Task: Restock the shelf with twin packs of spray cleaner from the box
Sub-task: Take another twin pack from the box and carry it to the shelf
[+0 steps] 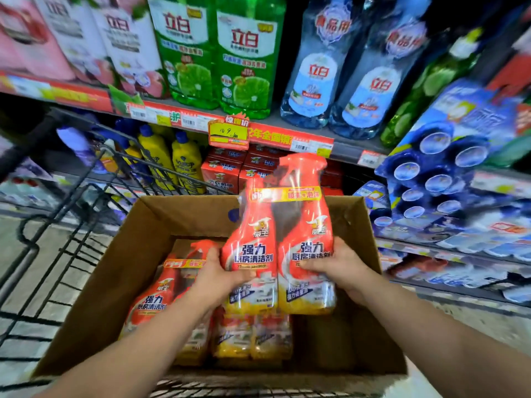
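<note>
Head view: twin pack [277,242] (upright) gripped between left hand [221,275] and right hand [334,262].

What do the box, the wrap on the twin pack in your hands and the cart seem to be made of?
The box: brown cardboard, matte, with creased flaps. The twin pack: wrapped in clear glossy plastic film, judging by glare and wrinkles over the orange bottles. The cart: dark wire, probably coated metal; blur hides the finish.
</note>
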Motion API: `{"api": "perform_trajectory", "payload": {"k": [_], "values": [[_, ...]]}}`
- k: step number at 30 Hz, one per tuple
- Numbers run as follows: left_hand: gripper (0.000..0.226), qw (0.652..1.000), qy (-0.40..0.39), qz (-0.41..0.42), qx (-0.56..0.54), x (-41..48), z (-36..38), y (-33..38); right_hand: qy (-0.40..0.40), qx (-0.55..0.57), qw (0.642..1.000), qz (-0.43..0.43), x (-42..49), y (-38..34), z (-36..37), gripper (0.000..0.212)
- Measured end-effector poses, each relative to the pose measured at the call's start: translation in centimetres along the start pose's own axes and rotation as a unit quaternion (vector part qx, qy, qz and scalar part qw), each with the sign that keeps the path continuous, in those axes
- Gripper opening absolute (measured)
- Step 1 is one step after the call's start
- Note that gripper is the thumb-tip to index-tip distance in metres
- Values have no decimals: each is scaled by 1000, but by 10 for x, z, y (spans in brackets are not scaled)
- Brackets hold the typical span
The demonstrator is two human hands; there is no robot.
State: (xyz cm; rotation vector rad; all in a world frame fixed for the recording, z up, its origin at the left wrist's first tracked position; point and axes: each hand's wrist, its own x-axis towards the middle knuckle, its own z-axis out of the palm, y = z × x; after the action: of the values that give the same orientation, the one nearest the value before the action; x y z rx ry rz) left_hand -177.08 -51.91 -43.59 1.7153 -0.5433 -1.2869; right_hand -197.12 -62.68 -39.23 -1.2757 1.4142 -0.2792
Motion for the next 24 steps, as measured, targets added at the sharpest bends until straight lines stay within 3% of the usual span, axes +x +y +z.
{"api": "perform_trajectory", "payload": {"k": [2, 6, 11, 19, 24], "values": [[85, 999, -1, 36, -11, -10, 7, 20, 12, 15, 999, -37, -14, -11, -14, 52], [69, 994, -16, 108, -17, -37, 30, 56, 31, 45, 994, -98, -46, -18, -51, 45], [81, 981, -63, 182, 4, -83, 96, 93, 88, 78, 983, -138, -105, 4, -122, 36], [53, 947, -199, 250, 22, -182, 271, 105, 230, 133, 949, -169, -243, 96, -263, 25], [64, 919, -274, 280, 49, -245, 371, 97, 326, 137, 920, -170, -325, 152, -334, 29]]}}
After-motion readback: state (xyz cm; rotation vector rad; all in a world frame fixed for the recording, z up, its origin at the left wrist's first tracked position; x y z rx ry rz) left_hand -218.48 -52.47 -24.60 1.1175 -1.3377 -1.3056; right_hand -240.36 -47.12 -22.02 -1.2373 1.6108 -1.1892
